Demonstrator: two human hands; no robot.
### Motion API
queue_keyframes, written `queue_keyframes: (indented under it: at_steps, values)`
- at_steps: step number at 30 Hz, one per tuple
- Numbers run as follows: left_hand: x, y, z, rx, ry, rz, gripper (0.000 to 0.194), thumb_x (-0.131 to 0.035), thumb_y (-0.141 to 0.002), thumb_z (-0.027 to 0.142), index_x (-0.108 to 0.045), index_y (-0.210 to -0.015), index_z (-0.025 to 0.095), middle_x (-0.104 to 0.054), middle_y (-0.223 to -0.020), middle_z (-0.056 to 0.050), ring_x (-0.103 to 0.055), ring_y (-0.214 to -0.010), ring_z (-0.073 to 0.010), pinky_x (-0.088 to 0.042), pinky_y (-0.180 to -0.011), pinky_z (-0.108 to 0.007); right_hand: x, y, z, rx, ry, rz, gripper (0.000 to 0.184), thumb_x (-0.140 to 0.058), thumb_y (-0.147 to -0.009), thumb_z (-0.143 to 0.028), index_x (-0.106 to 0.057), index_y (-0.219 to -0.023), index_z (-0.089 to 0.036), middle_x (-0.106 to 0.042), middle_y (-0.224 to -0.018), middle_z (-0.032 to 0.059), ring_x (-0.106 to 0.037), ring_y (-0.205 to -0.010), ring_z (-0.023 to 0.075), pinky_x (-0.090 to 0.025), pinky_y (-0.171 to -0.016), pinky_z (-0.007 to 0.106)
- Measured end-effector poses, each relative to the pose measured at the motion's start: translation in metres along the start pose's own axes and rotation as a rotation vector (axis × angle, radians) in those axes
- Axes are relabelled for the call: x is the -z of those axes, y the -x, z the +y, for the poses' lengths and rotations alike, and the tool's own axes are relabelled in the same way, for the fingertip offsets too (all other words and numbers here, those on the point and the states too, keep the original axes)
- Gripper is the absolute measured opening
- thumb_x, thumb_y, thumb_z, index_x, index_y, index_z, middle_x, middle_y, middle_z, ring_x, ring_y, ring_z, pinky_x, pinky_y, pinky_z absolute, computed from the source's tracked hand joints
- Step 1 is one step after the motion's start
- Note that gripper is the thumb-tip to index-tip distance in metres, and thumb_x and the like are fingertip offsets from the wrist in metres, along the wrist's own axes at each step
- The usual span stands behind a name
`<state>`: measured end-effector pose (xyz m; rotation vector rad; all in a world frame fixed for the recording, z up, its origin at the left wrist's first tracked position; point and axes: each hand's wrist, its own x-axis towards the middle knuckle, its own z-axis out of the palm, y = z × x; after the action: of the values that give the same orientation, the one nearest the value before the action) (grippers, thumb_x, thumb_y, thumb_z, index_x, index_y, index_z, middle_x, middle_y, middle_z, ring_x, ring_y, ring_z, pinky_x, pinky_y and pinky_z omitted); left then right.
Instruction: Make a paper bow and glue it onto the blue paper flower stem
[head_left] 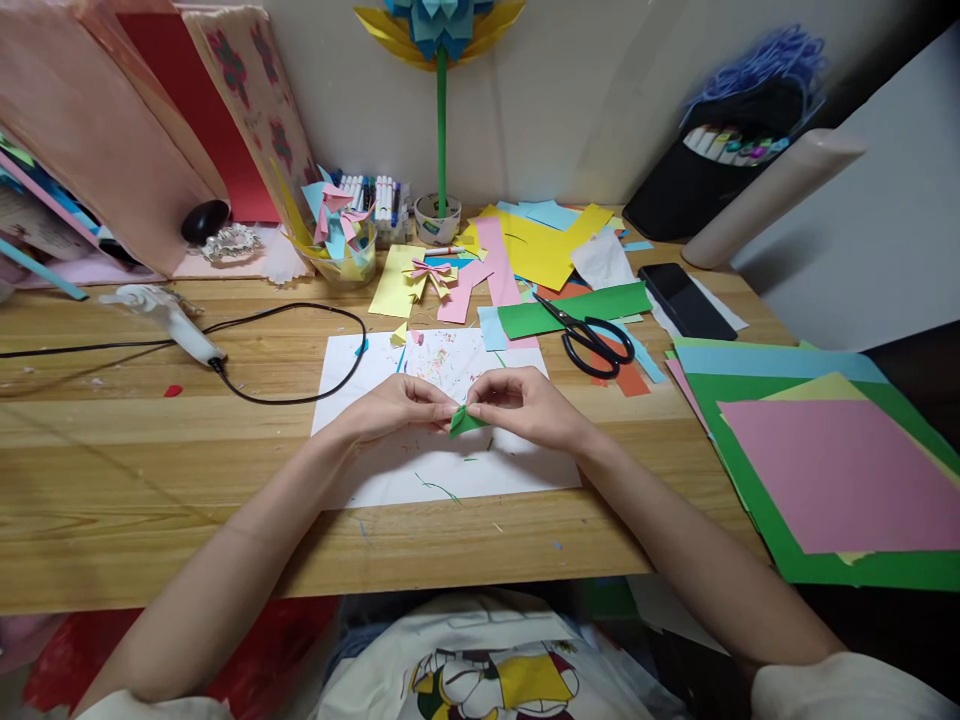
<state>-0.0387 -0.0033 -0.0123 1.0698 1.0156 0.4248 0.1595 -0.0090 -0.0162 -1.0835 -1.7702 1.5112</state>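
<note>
Between my two hands is a small folded piece of green paper (466, 424), held just above a white sheet (390, 475). My left hand (401, 408) pinches its left side between thumb and forefinger. On the other side, my right hand (529, 405) grips the paper's upper edge with thumb and fingertips. Thin green slivers and coloured specks lie on the white sheet. Beyond my right hand, black-handled scissors (585, 335) rest partly on a strip of green paper (574, 310).
A glue gun (169, 322) with a black cord lies left. At the back are a cup of paper scraps (345, 262), a paper flower on a green stem (442, 140) and yellow paper (529, 250). A phone (686, 300) and stacked coloured sheets (847, 475) lie right.
</note>
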Motion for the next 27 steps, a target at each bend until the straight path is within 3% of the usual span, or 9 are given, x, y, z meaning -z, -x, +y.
queue_keyframes:
  at_steps: [11, 27]
  values:
    - [-0.0035, 0.0002, -0.0002, 0.015, 0.006, 0.029, 0.017, -0.072, -0.062, 0.030, -0.066, -0.062, 0.014, -0.061, -0.059, 0.001, -0.052, -0.056, -0.0072, -0.039, -0.058, -0.021, -0.0008, 0.0002, 0.0009, -0.023, -0.011, 0.005, 0.010, -0.061, -0.071, -0.025, -0.060, -0.072, -0.015, -0.060, -0.070, 0.0020, -0.054, -0.064, 0.0108, -0.044, -0.061, 0.024]
    - [-0.0006, 0.0050, 0.0038, -0.017, -0.007, -0.017, 0.016, -0.070, -0.064, 0.031, -0.069, -0.066, 0.014, -0.063, -0.064, -0.003, -0.055, -0.061, -0.0099, -0.045, -0.064, -0.023, 0.0029, -0.0007, 0.0011, -0.051, -0.069, -0.037, 0.012, -0.064, -0.070, -0.026, -0.062, -0.072, -0.014, -0.060, -0.068, 0.0016, -0.054, -0.062, 0.0101, -0.043, -0.059, 0.023]
